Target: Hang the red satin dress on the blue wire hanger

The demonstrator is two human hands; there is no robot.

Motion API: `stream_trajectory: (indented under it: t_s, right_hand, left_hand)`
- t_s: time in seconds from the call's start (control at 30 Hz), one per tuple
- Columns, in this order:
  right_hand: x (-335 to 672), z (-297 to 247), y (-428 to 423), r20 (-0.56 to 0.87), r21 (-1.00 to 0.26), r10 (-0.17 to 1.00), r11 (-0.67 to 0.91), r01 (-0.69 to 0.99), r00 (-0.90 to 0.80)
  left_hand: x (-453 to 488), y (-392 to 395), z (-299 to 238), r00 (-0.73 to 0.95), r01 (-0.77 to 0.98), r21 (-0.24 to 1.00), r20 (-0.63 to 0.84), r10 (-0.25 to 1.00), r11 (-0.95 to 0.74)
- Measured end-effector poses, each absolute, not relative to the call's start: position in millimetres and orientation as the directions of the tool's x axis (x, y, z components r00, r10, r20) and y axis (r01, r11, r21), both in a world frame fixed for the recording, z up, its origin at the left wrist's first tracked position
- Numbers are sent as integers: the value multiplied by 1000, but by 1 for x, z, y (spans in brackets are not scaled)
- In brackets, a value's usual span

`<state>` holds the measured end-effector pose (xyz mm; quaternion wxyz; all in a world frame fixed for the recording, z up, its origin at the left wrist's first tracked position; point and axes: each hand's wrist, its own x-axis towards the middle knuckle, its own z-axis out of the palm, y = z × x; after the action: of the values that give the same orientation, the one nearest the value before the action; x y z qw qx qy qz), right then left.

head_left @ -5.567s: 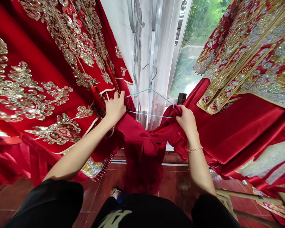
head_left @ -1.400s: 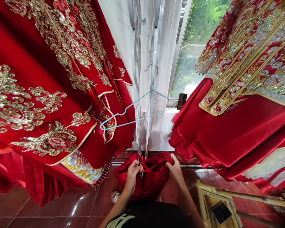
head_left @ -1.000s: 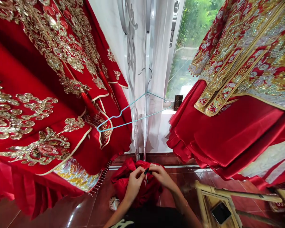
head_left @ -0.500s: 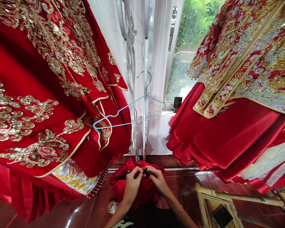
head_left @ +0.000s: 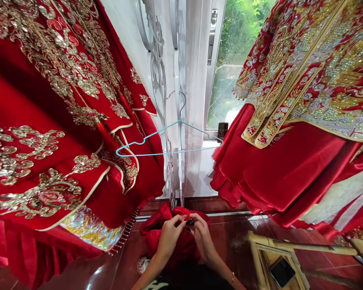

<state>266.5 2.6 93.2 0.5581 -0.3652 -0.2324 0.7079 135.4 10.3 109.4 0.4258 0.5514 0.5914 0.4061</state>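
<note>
Low at the centre, my two hands meet over a bunched red satin garment point(head_left: 153, 230). My right hand point(head_left: 203, 237) is closed, its fingertips pinching a small black clip point(head_left: 190, 222). Close beside it, my left hand point(head_left: 169, 235) is also closed, thumb and fingertips pressed together at the red cloth. Whatever lies between those left fingertips is too small to make out. Beyond both hands hangs a bare light-blue hanger point(head_left: 148, 155), its metal hook up at the white rack.
Embroidered red gowns hang at left point(head_left: 87, 100) and right point(head_left: 290, 161). A white scrolled metal rack point(head_left: 177, 169) stands between them. A dark timer point(head_left: 223, 132) sits at the window. A phone point(head_left: 282, 272) lies on a bamboo stool point(head_left: 258, 253) at lower right.
The view has shifted slightly, moving the gowns and rack leftward. My right fingers have turned more upright around the clip, which has shifted slightly right. The hanger has swung slightly.
</note>
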Motion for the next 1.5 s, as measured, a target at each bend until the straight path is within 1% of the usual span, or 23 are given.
stream_trajectory:
  t_s: [0.07,0.17,0.23,0.3,0.37,0.43,0.47,0.5,0.53,0.57,0.6,0.7,0.77,0.8,0.87,0.97,1.07,1.13,1.2,1.3,1.37,1.43,1.5]
  right_hand:
    - [265,90,6,-305,-731,948,-294,-616,-91]
    - [261,91,9,-334,-707,933,-342,-619,-133]
    - [258,97,7,-289,-712,943,-328,-621,-167]
    - [259,103,5,-218,-722,961,-277,-634,-171]
    - [268,109,8,-141,-764,985,-171,-623,-98]
    - [292,113,21,-40,-852,998,-5,-524,54]
    - [309,115,33,29,-900,990,86,-428,139]
    - [329,118,46,130,-933,964,199,-299,234]
    - [351,123,62,263,-937,925,313,-158,276]
    - [372,130,78,373,-919,884,395,-22,283]
    - [393,138,94,460,-884,832,462,73,310]
    - [437,170,135,534,-842,762,515,158,366]
    - [447,195,156,587,-808,726,552,206,359]
    - [449,207,165,604,-795,722,573,199,339]
    - [445,228,177,617,-785,742,604,137,264]
    - [434,253,187,597,-802,799,594,61,79]
    - [421,274,192,578,-808,814,580,105,-56]
    - [411,286,194,570,-796,814,581,172,-110]
    - [403,298,196,515,-807,835,548,221,-193]
    - [396,311,196,339,-865,871,438,247,-356]
    - [396,314,194,286,-885,883,392,250,-372]
    - [399,315,191,314,-868,891,409,280,-328]
    - [403,314,190,358,-823,880,455,341,-312]
  left_hand:
    - [135,8,104,1,307,950,-61,998,58]
    - [137,5,95,23,270,960,-84,996,74]
    - [137,5,92,5,196,976,-100,995,97]
    - [134,10,94,-25,110,989,-100,995,102]
    - [121,18,102,-61,45,996,-69,996,72]
    - [96,28,114,-119,-30,999,-21,993,18]
    - [79,32,121,-156,-73,997,6,988,-17]
    - [60,36,129,-200,-117,991,38,979,-62]
    - [41,40,137,-228,-129,985,84,970,-116]
    - [23,44,146,-248,-106,981,133,960,-163]
    - [6,48,154,-243,-48,977,190,951,-207]
    - [-24,60,177,-139,198,922,363,921,-333]
    - [-31,69,189,-75,343,841,468,880,-418]
    - [-31,73,194,-56,401,795,517,854,-455]
    - [-30,81,200,-39,488,706,605,796,-513]
    - [-31,91,205,-47,558,614,696,717,-559]
    - [-43,98,210,-44,561,571,743,668,-599]
    - [-55,102,213,-31,548,574,740,672,-608]
    - [-67,104,214,-28,559,586,721,693,-587]
    - [-76,108,213,-13,602,569,708,706,-560]
    - [-76,112,215,7,622,547,711,703,-560]
    - [-71,119,221,22,609,536,725,688,-585]
    - [-65,127,231,12,563,524,768,640,-639]
